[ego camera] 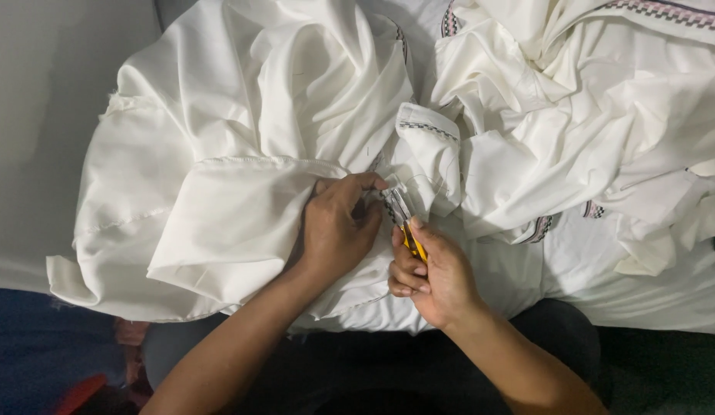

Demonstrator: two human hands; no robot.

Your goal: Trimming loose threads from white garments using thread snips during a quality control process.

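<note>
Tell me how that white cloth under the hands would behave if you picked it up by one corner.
The white cloth would likely hang limp, since it lies in soft folds and creases. Its smooth sheen suggests it may slip. It looks light, bunching easily where the left hand pinches it beside the yellow-handled cutter in the right hand.

You have two hands at work, left [336,230] and right [434,273], one yellow-handled cutter [403,223], and two heaps of white cloth [242,146] [595,123].

White cloth heaped on a pale surface

The pale surface [34,138] shows bare at the left; crumpled white fabric [219,154] with embroidered trim [426,129] covers the rest, spilling toward the near edge.
</note>
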